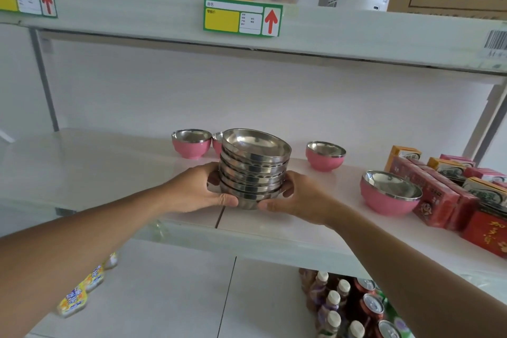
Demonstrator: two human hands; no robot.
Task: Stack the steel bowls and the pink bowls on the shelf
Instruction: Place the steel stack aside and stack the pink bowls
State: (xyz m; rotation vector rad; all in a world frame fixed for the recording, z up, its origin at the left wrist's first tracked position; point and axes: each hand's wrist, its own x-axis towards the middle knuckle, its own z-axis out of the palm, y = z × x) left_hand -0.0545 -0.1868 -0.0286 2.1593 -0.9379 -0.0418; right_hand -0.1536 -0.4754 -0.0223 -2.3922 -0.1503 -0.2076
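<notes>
A leaning stack of several steel bowls is held between both hands at the front of the white shelf. My left hand grips its left side and my right hand grips its right side, thumbs under the bottom bowl. Whether the stack rests on the shelf is unclear. Pink bowls with steel insides stand apart on the shelf: one at the back left, one mostly hidden behind the stack, one at the back right, and a larger-looking one nearer at the right.
Red and orange cartons crowd the shelf's right end beside the near pink bowl. An upper shelf with a green price tag hangs above. Below are bottles and cans at the right and yellow packets at the left.
</notes>
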